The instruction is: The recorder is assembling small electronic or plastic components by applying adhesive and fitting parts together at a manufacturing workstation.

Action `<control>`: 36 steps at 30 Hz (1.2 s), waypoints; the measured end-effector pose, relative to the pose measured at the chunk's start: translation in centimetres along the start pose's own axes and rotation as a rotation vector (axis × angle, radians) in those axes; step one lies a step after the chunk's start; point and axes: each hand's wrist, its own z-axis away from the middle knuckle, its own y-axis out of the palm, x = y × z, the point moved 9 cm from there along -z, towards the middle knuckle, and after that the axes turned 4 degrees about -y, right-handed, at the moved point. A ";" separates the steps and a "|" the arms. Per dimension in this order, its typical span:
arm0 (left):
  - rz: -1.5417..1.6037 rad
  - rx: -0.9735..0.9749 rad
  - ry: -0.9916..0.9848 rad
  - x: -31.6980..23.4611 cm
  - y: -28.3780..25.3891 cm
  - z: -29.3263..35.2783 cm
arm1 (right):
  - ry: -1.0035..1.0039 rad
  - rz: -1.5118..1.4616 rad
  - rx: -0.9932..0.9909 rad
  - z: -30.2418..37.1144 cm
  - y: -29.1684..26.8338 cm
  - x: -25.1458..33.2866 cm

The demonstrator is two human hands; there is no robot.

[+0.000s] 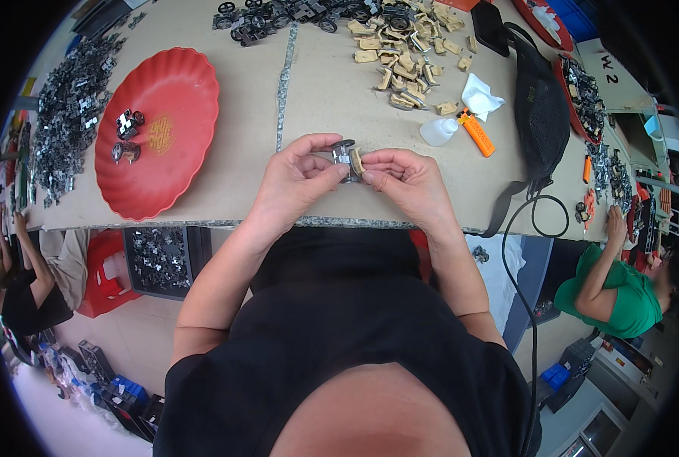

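**Slipping judged the chief risk at mid-frame**

At the centre of the frame, above the near part of the grey-beige tabletop (248,114), a small black-and-silver wheeled metal piece (341,154) is pinched between thumb and fingers of the left hand (309,164). Against its right side, a small tan block with metal edging (356,161) is pinched by the fingertips of the right hand (393,169). Whether the two are joined cannot be told.

If the fingertip hold were loosened, either part could be dropped over the near edge; if it were pressed unevenly, the block could be skewed. The long axis of both is held roughly up and down the frame, a dark wheel being turned toward the top; which end is the front cannot be told.

Farther off, right of centre, a translucent white plastic bottle (440,132) could be knocked over by a careless sweep of the right hand.
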 end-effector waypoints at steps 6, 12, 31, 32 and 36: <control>0.055 -0.022 0.015 -0.1 0.0 0.1 | -0.107 0.113 -0.081 0.3 -0.2 0.5; 0.116 -0.011 -0.008 -0.1 0.1 0.0 | -0.201 0.012 -0.134 1.0 -0.3 0.4; 0.075 -0.005 0.003 0.2 0.1 0.6 | -0.439 0.403 -0.084 1.4 0.7 2.9; 0.081 0.001 -0.002 0.2 0.2 0.6 | -0.456 0.416 -0.088 1.5 0.7 3.0; 0.106 0.022 -0.025 0.1 0.4 0.5 | -0.485 0.400 -0.105 1.7 0.5 2.9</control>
